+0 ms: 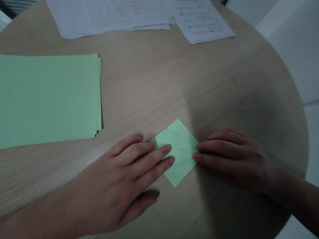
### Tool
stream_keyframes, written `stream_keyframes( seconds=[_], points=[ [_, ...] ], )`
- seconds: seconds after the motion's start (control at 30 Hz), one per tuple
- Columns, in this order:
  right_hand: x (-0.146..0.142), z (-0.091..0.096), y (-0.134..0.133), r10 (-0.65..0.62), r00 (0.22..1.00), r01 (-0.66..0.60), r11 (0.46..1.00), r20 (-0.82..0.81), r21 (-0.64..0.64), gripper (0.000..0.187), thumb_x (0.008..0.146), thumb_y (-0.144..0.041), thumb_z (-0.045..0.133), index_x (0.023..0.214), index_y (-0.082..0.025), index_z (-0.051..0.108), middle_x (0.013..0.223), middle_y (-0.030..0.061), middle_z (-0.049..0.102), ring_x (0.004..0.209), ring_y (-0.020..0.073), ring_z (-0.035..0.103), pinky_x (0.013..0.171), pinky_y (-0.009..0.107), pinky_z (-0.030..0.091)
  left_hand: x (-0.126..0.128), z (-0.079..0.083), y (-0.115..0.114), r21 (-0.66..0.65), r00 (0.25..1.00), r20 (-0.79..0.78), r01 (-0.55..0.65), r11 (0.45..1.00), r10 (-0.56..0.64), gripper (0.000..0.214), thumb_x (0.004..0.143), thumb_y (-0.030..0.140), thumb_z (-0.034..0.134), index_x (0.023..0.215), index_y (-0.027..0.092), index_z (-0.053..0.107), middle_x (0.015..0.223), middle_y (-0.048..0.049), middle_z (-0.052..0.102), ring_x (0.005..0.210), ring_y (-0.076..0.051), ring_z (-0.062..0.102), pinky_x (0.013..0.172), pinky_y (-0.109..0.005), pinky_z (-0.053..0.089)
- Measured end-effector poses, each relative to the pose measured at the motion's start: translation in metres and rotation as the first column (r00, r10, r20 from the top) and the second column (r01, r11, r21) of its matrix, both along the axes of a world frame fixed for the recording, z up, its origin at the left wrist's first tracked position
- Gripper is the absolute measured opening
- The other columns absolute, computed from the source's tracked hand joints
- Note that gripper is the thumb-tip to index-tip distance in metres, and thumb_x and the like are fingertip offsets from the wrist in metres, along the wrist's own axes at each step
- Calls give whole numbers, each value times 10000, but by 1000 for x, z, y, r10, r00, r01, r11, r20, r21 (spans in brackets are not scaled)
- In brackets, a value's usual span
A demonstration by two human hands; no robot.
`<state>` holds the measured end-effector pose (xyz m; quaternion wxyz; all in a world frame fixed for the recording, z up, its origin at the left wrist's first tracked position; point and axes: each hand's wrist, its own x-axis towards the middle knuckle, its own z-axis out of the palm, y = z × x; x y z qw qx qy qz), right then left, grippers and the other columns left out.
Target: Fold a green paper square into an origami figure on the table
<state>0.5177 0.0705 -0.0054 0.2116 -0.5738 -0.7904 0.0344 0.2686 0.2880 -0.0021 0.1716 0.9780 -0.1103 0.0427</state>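
a: where's the green paper (pixel 183 166)?
b: on the surface (pixel 139 93), between the two hands, folded small into a diamond, one corner pointing away and one toward the wearer.
a: left hand (pixel 127 172)?
b: palm down, fingers (pixel 151 161) loosely spread. the index, middle and ring tips lie on the paper's left part, covering most of the left corner. little finger is just beside that corner. thumb is out to the side, apart from the paper, off its lower left edge.
a: right hand (pixel 234 157)?
b: at the right corner. two fingers close together, tips on the corner, one each side of the middle line. thumb's hidden and it's dim there, so can't tell if it's a pinch or just a press.
a: fold lines?
b: a level one runs across the middle to the right corner, and a slanted one above it drops from the upper left edge toward that same corner.
a: other stuff?
b: stack of green sheets (pixel 50 99) at far left, edges not quite lined up, well apart from the folded piece. far side: papers with a grid (pixel 117 16), and just right of them, papers with lines of text (pixel 201 23).
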Motion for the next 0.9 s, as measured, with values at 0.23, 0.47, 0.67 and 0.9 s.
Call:
stream_keyframes(
  seconds=[0.23,0.47,0.67,0.9],
  points=[
    [5,-2,-5,28,999,-28,1000,17,4,288,984,-118,640,1268,-136,684,1174,98,747,1053,248,659,891,418,574,0,0,-1,14,1000,20,-10,1000,9,496,1009,393,575,1480,235,577,1497,-22,627,1293,-268,605,1197,-456,397],
    [6,-1,-11,0,997,-2,1000,74,20,287,969,-130,670,1254,-149,698,1184,90,758,1088,246,688,892,392,595,1,0,0,0,999,33,-13,1000,13,486,1011,407,570,1466,237,592,1493,-26,631,1285,-275,608,1190,-466,401],
    [12,4,-22,-4,994,4,1000,106,-2,296,971,-113,658,1264,-126,696,1219,117,757,1159,262,689,910,393,601,1,-1,-1,-5,999,30,-14,1000,14,501,1009,416,575,1478,241,583,1506,-36,619,1301,-281,597,1195,-472,391],
    [10,9,-9,4,996,-8,999,92,43,297,958,-160,690,1254,-177,697,1213,112,750,1096,252,703,872,397,606,2,2,0,9,1000,-3,-13,1000,13,518,989,418,605,1482,263,574,1457,-32,656,1289,-267,606,1203,-450,374]
  ],
)
